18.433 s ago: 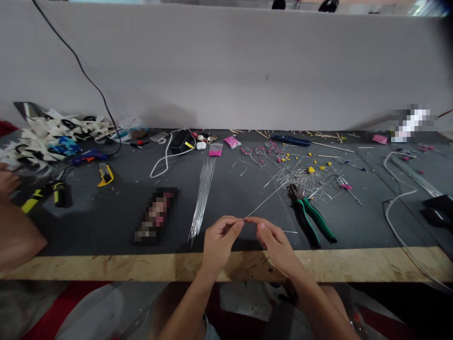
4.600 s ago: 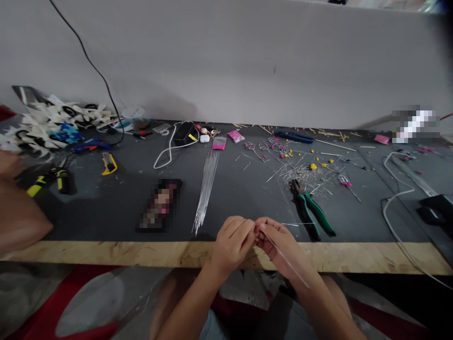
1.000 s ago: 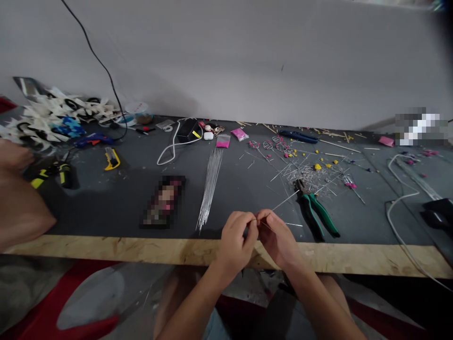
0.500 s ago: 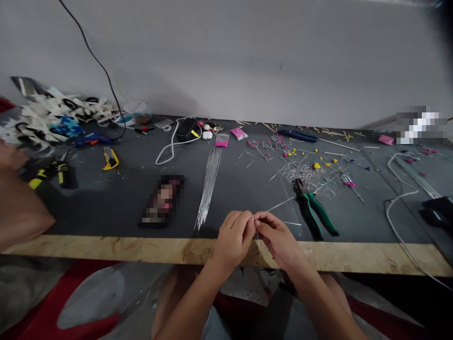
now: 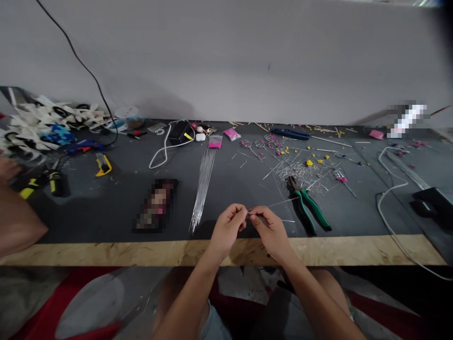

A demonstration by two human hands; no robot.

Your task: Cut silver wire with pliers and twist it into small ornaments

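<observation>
Just above the table's front edge, my left hand [image 5: 229,227] and my right hand [image 5: 271,229] meet fingertip to fingertip. Both are closed in a pinch on a thin metal wire [image 5: 284,202], whose free end reaches right toward the pliers. The part between my fingertips is mostly hidden. Green-handled pliers [image 5: 316,209] lie to the right of my right hand. Left of my left hand rests a bundle of straight metal wires [image 5: 203,189]. Beyond the pliers is a heap of short wire pieces [image 5: 300,172], with yellow lumps among them.
Wire hoops with pink bits [image 5: 260,143], pink packets [image 5: 215,141] and a dark blue tool [image 5: 290,134] lie further back. A phone-like object [image 5: 155,205], a yellow cutter [image 5: 103,164] and another person's arm [image 5: 21,212] are on the left. A white cable [image 5: 384,208] crosses the right side.
The view has shifted slightly. The wire's free end now slopes less steeply, and the strand that hung below my fingers no longer shows. Both hands keep their pinch.
</observation>
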